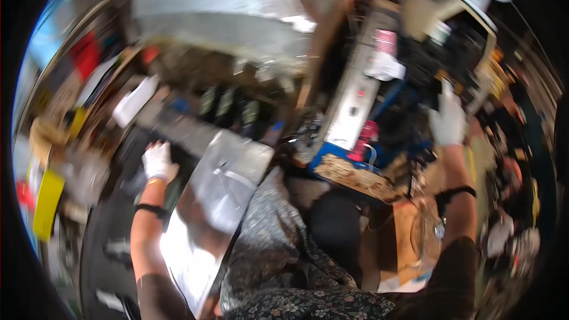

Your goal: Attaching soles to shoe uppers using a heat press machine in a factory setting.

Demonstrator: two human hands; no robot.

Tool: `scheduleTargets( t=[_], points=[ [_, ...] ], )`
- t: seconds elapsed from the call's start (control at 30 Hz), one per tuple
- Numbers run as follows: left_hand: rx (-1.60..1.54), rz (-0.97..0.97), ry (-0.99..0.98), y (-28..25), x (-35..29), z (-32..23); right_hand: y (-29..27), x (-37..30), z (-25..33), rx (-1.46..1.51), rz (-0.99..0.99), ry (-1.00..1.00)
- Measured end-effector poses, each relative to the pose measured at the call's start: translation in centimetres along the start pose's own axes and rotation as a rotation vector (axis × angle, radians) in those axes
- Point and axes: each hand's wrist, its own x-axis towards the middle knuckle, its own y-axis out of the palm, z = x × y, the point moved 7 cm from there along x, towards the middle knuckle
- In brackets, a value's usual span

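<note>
My left hand [159, 163], in a white glove with the fingertips showing, rests over a dark belt-like surface [109, 219]. Its fingers look spread, and I see nothing in them. Beside it, a shiny metal panel [222, 186] slants along the belt's right side. On the far right, my right hand [448, 120], also in a white glove, reaches forward over dark, cluttered material [415, 62]. One finger stretches out; the others are blurred. Left of this hand are a pale narrow ledge [355, 109] and a pink-red object [365, 139] whose kind is unclear.
A worn wooden edge [355, 178] and an open cardboard box [409, 234] lie near my right forearm. Several dark bottle-like shapes [225, 104] stand beyond the metal panel. A yellow piece [48, 204] and plastic bags [86, 172] crowd the left side. Much is blurred.
</note>
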Motion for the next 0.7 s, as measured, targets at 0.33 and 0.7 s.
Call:
scheduleTargets(
  t=[0.33, 0.7],
  points=[
    [0.108, 0.082, 0.295, -3.2, -2.9, -1.5, 5.4, -30.8, 27.2, 1.064, 0.636, 0.125],
    [-0.932, 0.020, 0.382, -19.3, -24.9, -16.7, 7.4, -16.0, 39.8, 1.657, 0.700, 0.168]
  ],
)
